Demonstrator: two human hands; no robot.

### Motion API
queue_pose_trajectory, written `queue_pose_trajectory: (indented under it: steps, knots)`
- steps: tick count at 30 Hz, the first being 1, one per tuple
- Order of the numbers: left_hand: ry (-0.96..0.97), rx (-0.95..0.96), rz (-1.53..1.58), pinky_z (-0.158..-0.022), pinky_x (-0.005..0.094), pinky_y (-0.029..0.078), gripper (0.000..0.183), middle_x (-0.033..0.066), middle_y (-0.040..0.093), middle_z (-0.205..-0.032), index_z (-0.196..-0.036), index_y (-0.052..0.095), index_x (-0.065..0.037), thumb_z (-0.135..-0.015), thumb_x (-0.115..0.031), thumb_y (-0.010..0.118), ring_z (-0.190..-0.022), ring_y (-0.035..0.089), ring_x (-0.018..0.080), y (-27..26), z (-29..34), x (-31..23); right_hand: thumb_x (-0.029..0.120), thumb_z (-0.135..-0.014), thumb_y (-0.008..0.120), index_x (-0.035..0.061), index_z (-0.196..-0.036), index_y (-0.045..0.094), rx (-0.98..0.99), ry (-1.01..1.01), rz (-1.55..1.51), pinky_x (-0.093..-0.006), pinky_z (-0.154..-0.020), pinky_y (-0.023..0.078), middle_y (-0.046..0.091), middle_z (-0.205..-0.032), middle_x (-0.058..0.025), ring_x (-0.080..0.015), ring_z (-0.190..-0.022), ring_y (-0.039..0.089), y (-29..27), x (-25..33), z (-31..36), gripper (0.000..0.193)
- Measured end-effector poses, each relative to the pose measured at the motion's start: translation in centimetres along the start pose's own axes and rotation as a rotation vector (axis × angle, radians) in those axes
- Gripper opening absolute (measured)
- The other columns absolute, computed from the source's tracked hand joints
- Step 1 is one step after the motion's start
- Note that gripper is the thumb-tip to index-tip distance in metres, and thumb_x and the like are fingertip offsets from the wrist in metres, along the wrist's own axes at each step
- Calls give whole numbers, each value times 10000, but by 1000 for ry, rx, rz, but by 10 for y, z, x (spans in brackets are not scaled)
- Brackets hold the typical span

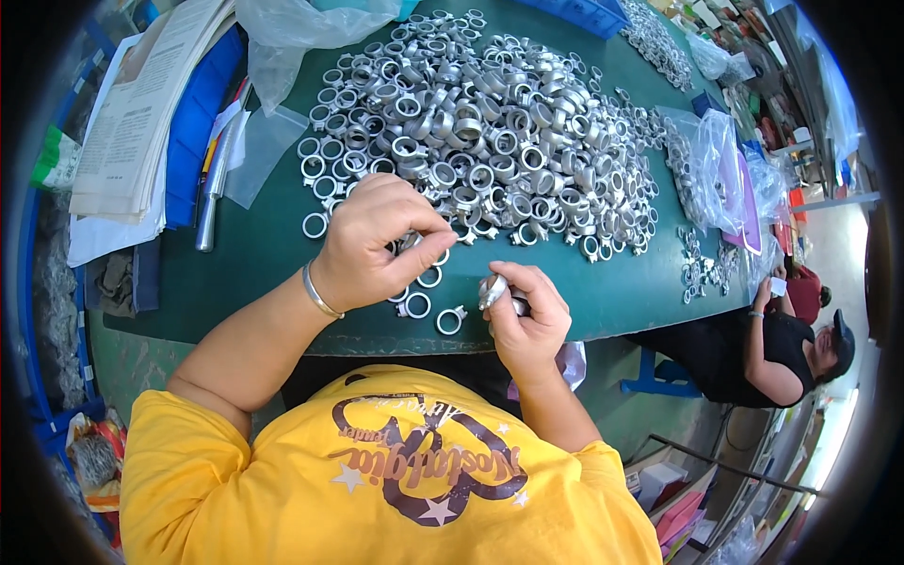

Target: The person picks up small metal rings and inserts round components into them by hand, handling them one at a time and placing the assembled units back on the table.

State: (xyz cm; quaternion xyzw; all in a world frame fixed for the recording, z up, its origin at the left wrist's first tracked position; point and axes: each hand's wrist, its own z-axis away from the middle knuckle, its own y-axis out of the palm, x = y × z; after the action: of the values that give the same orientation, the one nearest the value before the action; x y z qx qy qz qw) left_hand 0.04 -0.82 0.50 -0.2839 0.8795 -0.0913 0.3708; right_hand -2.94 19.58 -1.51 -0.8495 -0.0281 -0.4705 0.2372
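Note:
A large heap of silver metal ring clamps (490, 122), each with a small lug, covers the middle of the green table (254, 292). My right hand (532, 320) is closed round a metal ring clamp (492, 291), held up near the table's front edge; part of another metal piece shows behind the thumb. Over the heap's near left edge, my left hand (381, 247) is closed, thumb and forefinger pinched together. Whatever those fingertips hold is too small to make out. Below them lie a few loose ring clamps (451, 321) on the table.
At the left stand a blue tray (200, 132) with papers (141, 113) over it and a metal-handled tool (215, 188). Clear plastic bags (716, 169) and smaller piles of metal parts (702, 264) lie at the right. Beyond them sits another person (753, 358).

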Motion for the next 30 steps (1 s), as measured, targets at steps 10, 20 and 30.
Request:
queue_pose_trajectory:
  steps: [10, 20, 30]
  knots:
    - [-82, -91, -34, -586, 259, 433, 89, 80, 598, -711, -733, 610, -4, -697, 39, 679, -653, 561, 178, -4, -3, 9, 59, -825, 482, -61, -1039, 539, 131, 1009, -1333, -220, -359, 330, 533, -649, -113, -145, -435, 441, -16, 0, -5, 252]
    - [-116, -125, -61, -623, 248, 437, 72, 76, 597, -726, -739, 594, 21, -729, 38, 663, -674, 562, 165, -5, 0, 10, 66, -853, 501, -28, -1132, 496, 76, 804, -1471, -208, -356, 340, 599, -786, -155, -143, -492, 497, -31, -6, 16, 294]
    - [-137, -112, -55, -626, 237, 424, 68, 69, 592, -738, -758, 592, 18, -745, 29, 658, -671, 549, 147, -2, 2, 10, 8, -822, 564, 43, -970, 555, -88, 436, -1009, -194, -411, 373, 627, -849, -151, -124, -525, 520, -56, -8, 37, 152]
